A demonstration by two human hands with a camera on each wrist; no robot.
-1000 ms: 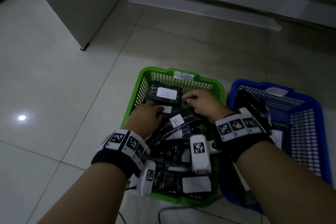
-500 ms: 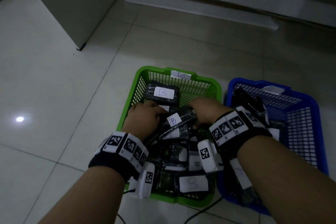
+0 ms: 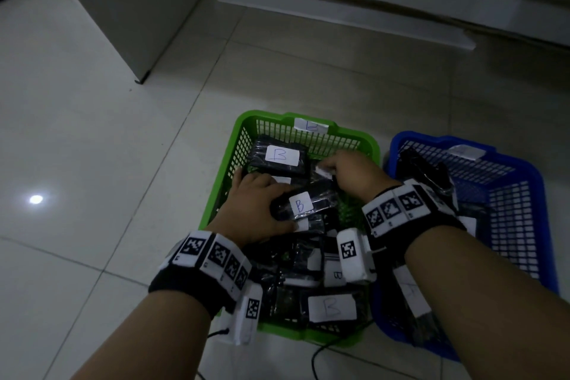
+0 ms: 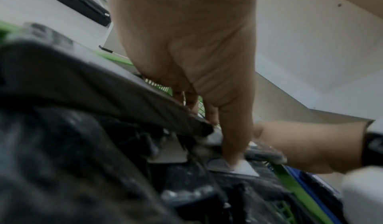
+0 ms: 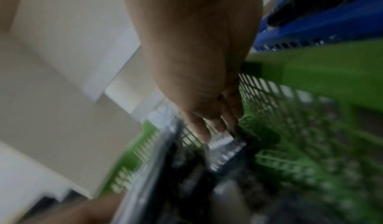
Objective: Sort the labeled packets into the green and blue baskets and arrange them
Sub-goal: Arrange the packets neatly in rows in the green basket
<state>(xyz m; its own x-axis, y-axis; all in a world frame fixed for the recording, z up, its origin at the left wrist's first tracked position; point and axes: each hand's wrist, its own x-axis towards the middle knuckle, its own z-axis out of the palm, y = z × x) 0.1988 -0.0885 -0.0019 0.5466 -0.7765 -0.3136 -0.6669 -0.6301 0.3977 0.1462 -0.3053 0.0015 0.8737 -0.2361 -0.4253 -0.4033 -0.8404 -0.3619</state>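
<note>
Tiled floor [image 3: 92, 139] under green basket [image 3: 246, 120], blue basket [image 3: 536, 182]

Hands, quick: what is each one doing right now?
Left hand: fingers laid on the packets in the green basket, thumb against a B-labelled packet; grip unclear.
Right hand: fingers pinching a packet's white label.

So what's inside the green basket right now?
The green basket holds a pile of dark packets with white B labels. Both hands cover part of the pile; lower layers are hidden.
</note>
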